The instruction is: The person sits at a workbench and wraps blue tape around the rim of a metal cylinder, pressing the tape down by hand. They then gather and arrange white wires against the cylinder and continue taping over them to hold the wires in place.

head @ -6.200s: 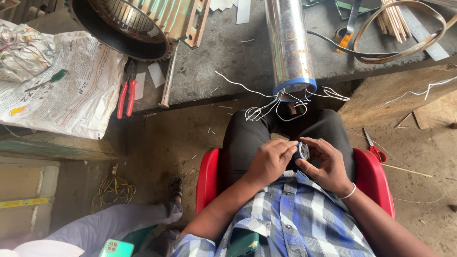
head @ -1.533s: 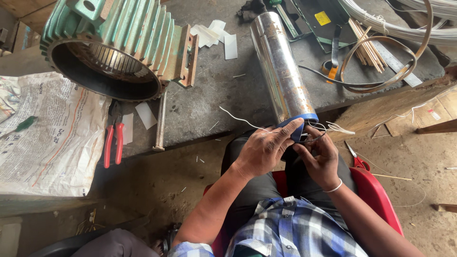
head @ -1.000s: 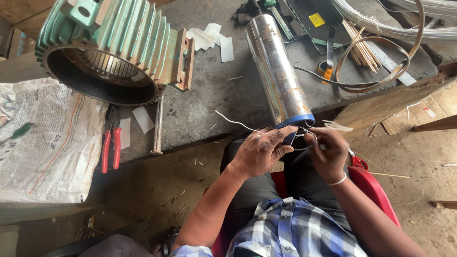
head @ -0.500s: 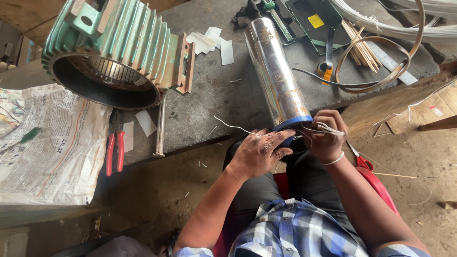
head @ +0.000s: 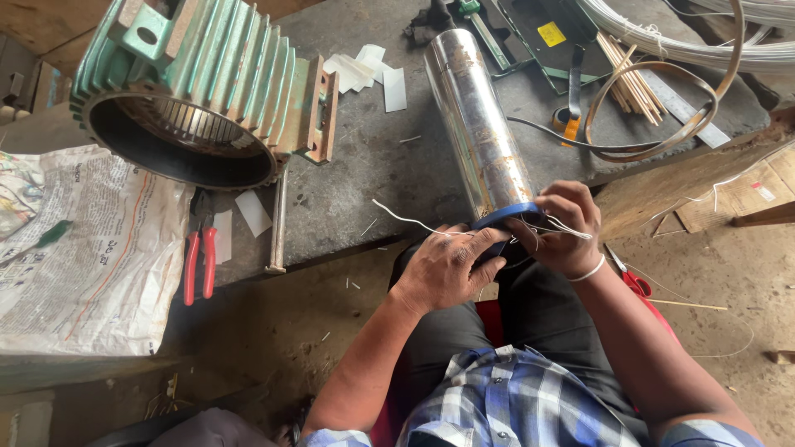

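Note:
A long shiny steel cylinder lies on the grey workbench, its blue-rimmed near end over my lap. My left hand is at that open end, fingers curled on thin white wires that stick out of it. My right hand grips the blue rim and pinches more white wire strands from the right side. The cylinder's mouth is hidden behind both hands.
A green finned motor housing stands at the back left. Red-handled pliers and a metal rod lie by a newspaper. Paper slips, wooden sticks, a coiled band and scissors sit around.
My hands rose from my lap to the cylinder's blue end. Over the last second my right hand moved up onto the rim; the view shifted slightly.

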### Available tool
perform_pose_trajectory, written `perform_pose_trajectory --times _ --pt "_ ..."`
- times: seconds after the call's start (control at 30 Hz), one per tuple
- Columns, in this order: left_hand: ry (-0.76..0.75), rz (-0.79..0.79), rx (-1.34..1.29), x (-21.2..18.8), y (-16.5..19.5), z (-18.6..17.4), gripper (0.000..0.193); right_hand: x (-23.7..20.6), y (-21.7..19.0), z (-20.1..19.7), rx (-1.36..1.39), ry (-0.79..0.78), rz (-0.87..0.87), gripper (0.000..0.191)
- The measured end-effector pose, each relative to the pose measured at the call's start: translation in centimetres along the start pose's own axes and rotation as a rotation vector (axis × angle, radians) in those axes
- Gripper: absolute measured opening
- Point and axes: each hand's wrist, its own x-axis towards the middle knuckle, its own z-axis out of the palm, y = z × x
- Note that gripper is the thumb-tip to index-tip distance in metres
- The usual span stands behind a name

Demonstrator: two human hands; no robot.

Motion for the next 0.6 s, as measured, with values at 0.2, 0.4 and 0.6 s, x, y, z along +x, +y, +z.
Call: perform_pose_trajectory --times 0.2,0.4,0.6 --pt "0.001 0.01 0.052 0.0 0.1 0.2 0.029 1.4 0.3 0.6 -0.014 0.002 -0.009 0.044" --pt "-0.004 0.053 0.053 0.0 0.4 -0.1 0.044 0.5 1.3 0.9 -0.011 -0.019 0.085 0.038" --pt "0.025 0.065 -0.045 -0.4 0.2 0.3 0.055 -4.7 -2.7 -1.1 0.496 0.065 0.503 0.04"
